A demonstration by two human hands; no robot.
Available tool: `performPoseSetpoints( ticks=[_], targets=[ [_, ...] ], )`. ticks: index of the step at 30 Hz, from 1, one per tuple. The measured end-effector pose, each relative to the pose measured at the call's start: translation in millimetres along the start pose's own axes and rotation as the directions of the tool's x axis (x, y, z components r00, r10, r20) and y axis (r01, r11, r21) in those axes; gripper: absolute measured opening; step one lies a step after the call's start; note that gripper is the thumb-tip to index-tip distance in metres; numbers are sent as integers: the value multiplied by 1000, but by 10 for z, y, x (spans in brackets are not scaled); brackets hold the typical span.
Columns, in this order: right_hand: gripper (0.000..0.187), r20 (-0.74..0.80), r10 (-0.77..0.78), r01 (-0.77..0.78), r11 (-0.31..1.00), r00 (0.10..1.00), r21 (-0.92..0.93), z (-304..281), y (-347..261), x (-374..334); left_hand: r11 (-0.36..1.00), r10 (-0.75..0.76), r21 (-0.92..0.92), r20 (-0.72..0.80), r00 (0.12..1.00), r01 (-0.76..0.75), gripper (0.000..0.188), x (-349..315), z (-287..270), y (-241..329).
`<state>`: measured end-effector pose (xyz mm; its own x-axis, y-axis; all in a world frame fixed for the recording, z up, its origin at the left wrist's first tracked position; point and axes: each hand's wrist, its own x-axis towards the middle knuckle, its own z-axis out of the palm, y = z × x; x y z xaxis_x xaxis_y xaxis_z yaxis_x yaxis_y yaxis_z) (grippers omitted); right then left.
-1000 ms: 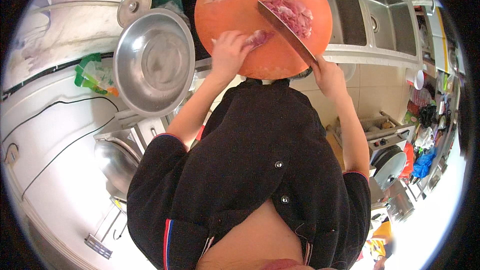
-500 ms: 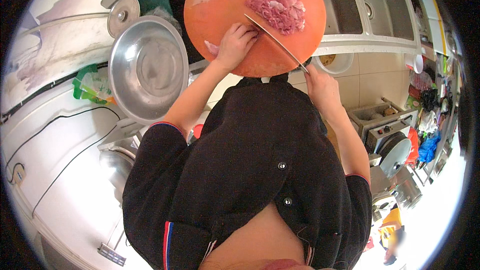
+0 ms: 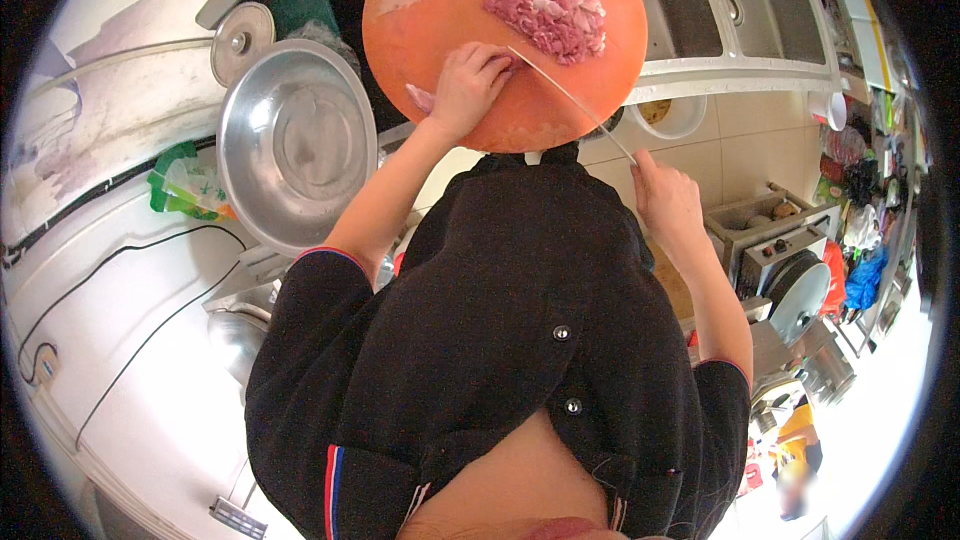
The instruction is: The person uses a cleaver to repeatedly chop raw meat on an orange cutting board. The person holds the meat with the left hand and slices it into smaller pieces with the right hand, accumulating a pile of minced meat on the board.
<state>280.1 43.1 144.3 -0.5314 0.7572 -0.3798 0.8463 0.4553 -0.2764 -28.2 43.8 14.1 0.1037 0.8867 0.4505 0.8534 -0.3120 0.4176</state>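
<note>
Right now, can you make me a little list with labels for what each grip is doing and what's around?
Left grip: on the board, close beside the knife; what's under it is mostly hidden
Right grip: holding the knife's handle
Board: round, orange
Meat pile: pink, on the board, beyond the knife
Small piece: near the board's left edge
Bowl: steel, left of the board
Sink: two basins, right

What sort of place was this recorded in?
Most likely a kitchen, possibly a commercial one, though that is less certain. A round orange cutting board bears a heap of cut meat, a two-basin metal sink stands beside it, and a large metal bowl sits opposite.
</note>
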Motion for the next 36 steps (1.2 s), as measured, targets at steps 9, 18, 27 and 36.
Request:
performPoseSetpoints(
  ticks=[9, 18, 27, 36],
  targets=[
    [10, -65, 40, -31, 990, 997, 138, 44, -28, -90, 999, 28, -35, 18, 999, -28, 19, -42, 4, 9],
    [15, -119, -82, 88, 995, 989, 49, 215, -220, 253, 1000, -6, 25, 28, 1000, 6, 18, 17, -19, 96],
    [15, -18, -92, 92, 996, 996, -6, 175, -86, 218, 999, -36, -33, 41, 999, 37, 18, -25, 35, 68],
    [19, -28, -130, 131, 990, 991, 49, 401, -253, 620, 1000, -9, -1, 52, 999, 9, 19, 7, -11, 90]
  ],
)
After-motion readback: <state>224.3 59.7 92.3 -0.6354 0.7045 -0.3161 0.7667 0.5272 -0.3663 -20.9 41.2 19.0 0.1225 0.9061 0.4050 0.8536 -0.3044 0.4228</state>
